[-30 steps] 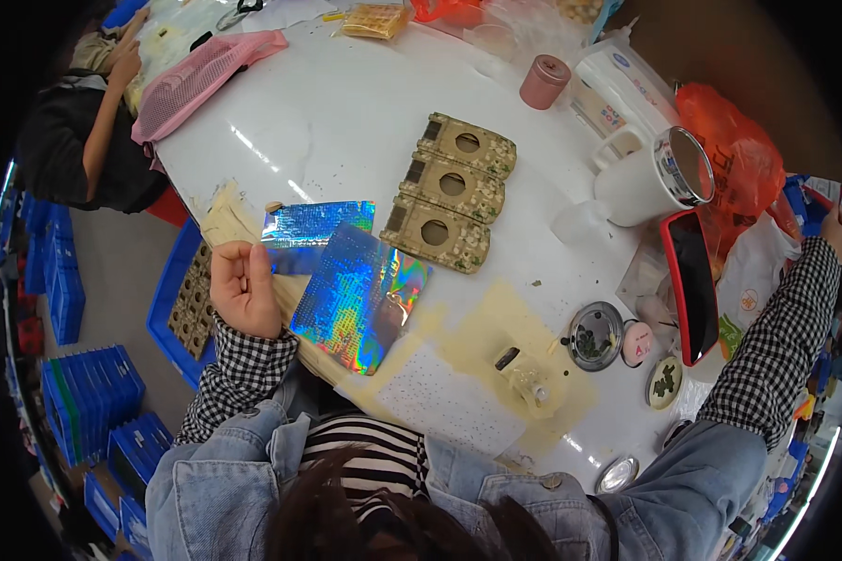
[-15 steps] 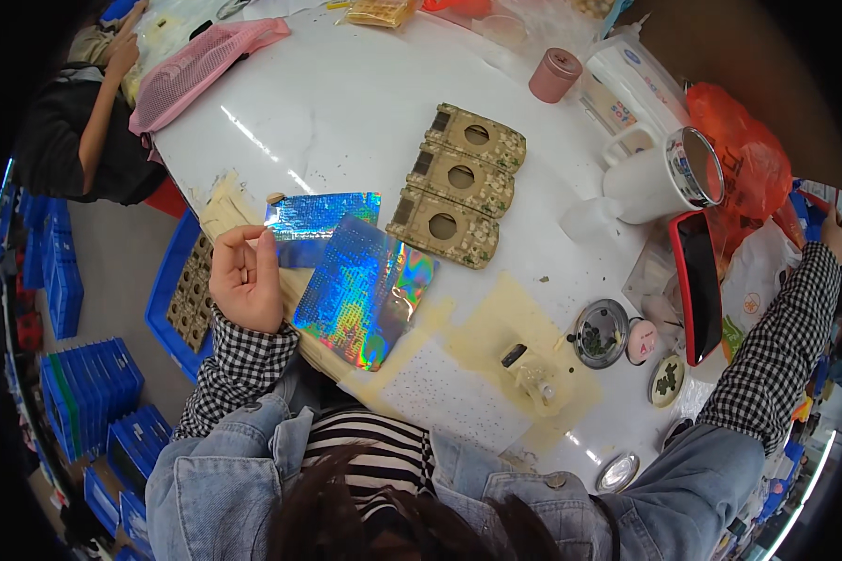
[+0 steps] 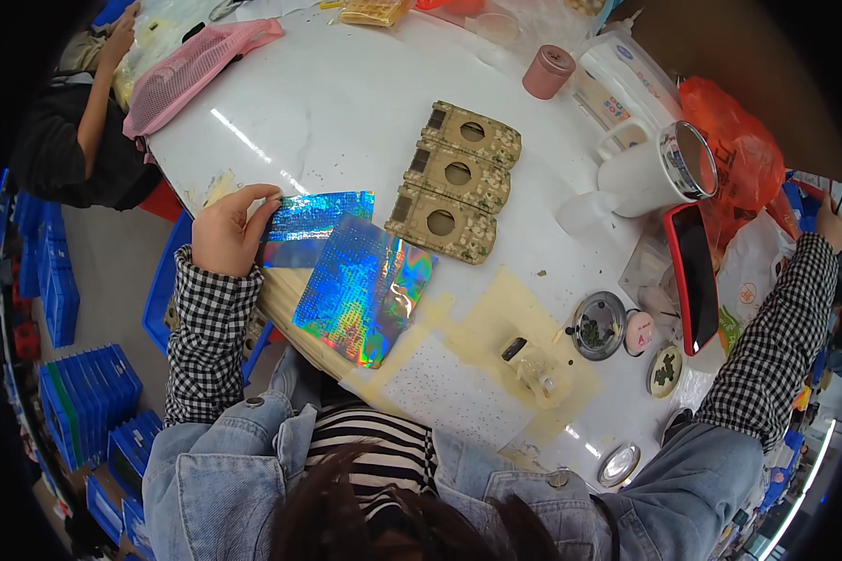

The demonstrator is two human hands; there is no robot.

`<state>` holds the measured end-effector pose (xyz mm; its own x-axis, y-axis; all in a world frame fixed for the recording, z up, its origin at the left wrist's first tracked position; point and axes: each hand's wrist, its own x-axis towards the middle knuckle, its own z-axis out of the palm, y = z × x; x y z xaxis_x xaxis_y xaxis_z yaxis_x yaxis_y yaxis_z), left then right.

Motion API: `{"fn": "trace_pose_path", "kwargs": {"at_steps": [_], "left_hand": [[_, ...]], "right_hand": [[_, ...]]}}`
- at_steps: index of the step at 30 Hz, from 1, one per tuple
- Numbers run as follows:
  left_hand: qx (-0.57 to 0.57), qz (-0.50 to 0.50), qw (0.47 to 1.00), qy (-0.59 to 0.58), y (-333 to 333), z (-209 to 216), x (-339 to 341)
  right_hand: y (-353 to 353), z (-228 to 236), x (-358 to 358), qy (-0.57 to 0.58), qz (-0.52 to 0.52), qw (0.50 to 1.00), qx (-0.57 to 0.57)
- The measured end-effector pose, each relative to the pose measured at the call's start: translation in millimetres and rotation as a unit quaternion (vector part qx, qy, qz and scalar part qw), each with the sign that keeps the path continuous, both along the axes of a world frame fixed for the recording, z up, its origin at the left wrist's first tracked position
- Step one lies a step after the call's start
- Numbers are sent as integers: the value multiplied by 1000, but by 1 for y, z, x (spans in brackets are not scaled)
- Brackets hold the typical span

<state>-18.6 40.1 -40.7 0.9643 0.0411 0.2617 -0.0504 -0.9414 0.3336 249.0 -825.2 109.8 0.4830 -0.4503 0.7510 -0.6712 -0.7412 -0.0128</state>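
My left hand (image 3: 231, 231) is at the left edge of the far holographic sticker sheet (image 3: 332, 210), its thumb and fingertips pinched together at the corner. What sits between those fingertips is too small to make out. A second holographic sheet (image 3: 351, 290) overlaps the first, closer to me. Out at the far right, my right hand (image 3: 830, 227) is closed, and a thin dark stick-like tool (image 3: 840, 199) seems to poke up from it. Three camouflage-patterned shells (image 3: 457, 174) with round holes lie in a row beyond the sheets.
At right stand a white mug (image 3: 650, 173), a red-cased phone (image 3: 692, 280), a red plastic bag (image 3: 734, 140) and a pink canister (image 3: 548, 72). Nearer are a round dish of dark bits (image 3: 599, 325) and yellow tape (image 3: 486, 318). A blue crate (image 3: 164, 290) sits below the table edge; another person (image 3: 79, 140) works at far left.
My left hand has moved away from me and slightly left, from above the sheet's near side to its far left corner, covering a small tan piece there. My right hand stays far right.
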Motion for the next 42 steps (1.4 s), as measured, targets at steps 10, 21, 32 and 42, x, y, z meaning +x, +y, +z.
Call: {"fn": "trace_pose_path", "kwargs": {"at_steps": [10,21,32,42], "left_hand": [[-689,-121,708,91,-57,19,-32],[-561,-95,803,-176,-94,-18,-30],[-563,-80,803,-179,-95,-19,-31],[-557,-78,806,-187,-95,-18,-31]], "right_hand": [[6,2,-9,7,11,999,38],[32,6,-12,2,14,999,40],[39,4,-8,6,19,999,41],[35,-2,-2,-29,23,998,53]]}}
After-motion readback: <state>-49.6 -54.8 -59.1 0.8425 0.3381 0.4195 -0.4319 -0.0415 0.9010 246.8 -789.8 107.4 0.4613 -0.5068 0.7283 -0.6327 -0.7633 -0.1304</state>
